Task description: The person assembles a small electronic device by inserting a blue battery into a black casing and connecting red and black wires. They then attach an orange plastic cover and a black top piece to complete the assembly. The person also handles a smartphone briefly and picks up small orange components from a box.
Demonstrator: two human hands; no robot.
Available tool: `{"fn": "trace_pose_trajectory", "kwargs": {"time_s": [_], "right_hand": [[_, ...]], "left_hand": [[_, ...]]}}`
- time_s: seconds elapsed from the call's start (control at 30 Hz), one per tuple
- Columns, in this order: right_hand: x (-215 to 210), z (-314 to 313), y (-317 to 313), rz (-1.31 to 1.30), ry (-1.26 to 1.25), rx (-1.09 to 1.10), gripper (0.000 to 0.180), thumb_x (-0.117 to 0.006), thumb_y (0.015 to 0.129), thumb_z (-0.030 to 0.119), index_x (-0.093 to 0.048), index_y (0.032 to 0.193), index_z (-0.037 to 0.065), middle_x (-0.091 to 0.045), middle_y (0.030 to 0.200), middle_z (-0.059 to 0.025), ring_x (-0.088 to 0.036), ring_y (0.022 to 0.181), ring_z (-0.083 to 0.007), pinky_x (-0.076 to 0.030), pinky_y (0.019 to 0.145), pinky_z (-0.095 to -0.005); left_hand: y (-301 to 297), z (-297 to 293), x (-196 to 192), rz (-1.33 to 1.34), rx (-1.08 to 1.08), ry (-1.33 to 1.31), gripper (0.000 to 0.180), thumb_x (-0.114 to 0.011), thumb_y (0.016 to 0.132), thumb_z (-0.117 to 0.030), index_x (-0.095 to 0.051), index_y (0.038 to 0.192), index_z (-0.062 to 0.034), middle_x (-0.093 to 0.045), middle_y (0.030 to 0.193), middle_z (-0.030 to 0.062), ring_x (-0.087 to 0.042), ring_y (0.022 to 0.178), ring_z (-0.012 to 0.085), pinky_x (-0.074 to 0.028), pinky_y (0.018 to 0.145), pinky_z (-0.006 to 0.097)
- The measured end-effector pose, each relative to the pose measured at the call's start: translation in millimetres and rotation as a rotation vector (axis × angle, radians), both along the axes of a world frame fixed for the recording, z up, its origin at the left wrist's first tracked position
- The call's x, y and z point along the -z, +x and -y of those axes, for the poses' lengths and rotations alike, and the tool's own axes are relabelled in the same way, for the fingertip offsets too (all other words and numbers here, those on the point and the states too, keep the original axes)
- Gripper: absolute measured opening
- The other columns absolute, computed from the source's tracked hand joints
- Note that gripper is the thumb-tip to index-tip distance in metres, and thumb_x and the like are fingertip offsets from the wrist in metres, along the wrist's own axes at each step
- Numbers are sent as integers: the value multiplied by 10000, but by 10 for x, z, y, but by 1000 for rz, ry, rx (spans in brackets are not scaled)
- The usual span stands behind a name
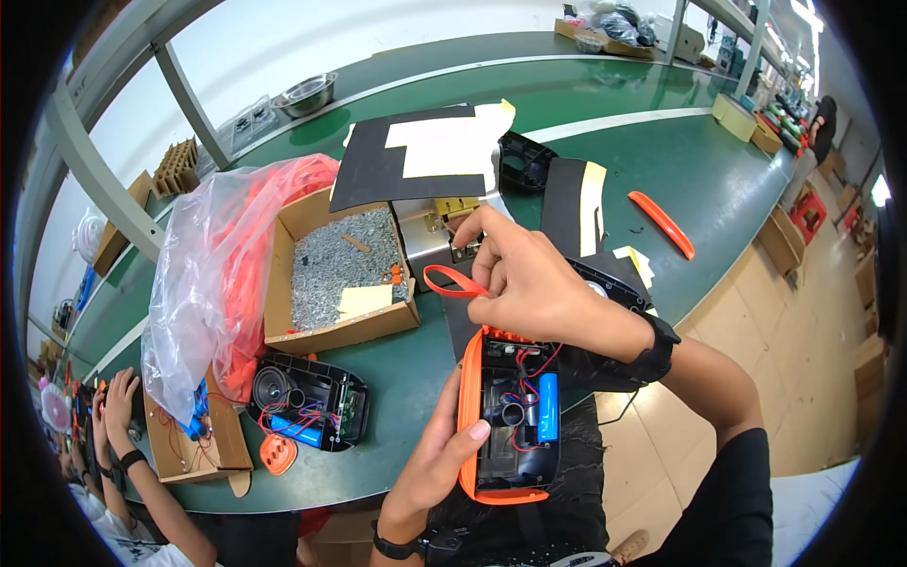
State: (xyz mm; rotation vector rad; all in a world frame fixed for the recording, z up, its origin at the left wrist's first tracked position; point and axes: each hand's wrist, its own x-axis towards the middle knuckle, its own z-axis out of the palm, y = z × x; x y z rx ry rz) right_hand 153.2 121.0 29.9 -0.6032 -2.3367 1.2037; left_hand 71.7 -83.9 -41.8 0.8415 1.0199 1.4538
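My left hand (432,472) grips a black plastic housing (521,465) along its left side, thumb on the edge and most fingers hidden behind. Inside the housing are a blue cylindrical battery (548,408), red and blue wires and a short black tube. An orange trim strip (467,416) runs along the housing's left side and lower edge. Above the housing, my right hand (515,269) is closed in a pinch on an orange-red loop strip (452,283). The loop sticks out left of the fingers. Behind that hand stands a metal fixture (425,236), partly covered.
An open cardboard box (340,331) of small grey pieces stands left, beside a plastic bag (189,283) with orange-red parts. A second wired housing (326,430) lies nearer. Another person's hands (113,406) work at far left. Right lies a curved orange strip (661,225).
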Motion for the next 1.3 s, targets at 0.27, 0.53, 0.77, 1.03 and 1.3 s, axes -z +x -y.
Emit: {"fn": "trace_pose_trajectory", "kwargs": {"time_s": [0.27,0.53,0.77,1.03,1.3], "right_hand": [[124,15,5,-4,21,42,523,-684,705,-40,-503,1195,-18,-586,735,-91,-599,581,-149,-451,542,-308],[271,48,-63,-64,181,49,484,-667,692,-17,-500,1146,-16,-580,684,-127,-605,616,-284,-450,580,-408],[349,48,-64,-31,177,61,456,-665,703,4,-495,1126,-17,-637,744,-177,-642,713,-409,-475,661,-508],[341,71,-34,-22,208,87,458,-682,711,21,-501,1130,-12,-644,731,-175,-662,717,-400,-496,670,-493],[156,-70,111,101,223,17,534,-725,776,61,-504,1258,-9,-629,695,-99,-631,568,-241,-499,581,-353]], "left_hand": [[-8,-2,63,21,-3,-8,771,-543,1027,-239,-153,1620,61,-327,1619,164,-300,1506,233,-214,1235,373],[12,-14,30,-19,-35,-92,674,-511,1050,-239,-244,1594,56,-418,1542,160,-391,1404,198,-284,1180,347],[-26,-27,-97,-321,-166,-173,500,-572,1025,-167,-475,1450,79,-674,1165,97,-603,985,102,-489,868,266],[-75,-41,-34,-409,-200,-141,478,-623,996,-158,-512,1381,102,-701,960,108,-612,804,77,-502,723,260],[-69,-50,-7,-376,-201,-131,528,-639,971,-152,-497,1398,124,-703,1051,137,-619,877,97,-498,769,256]]}}
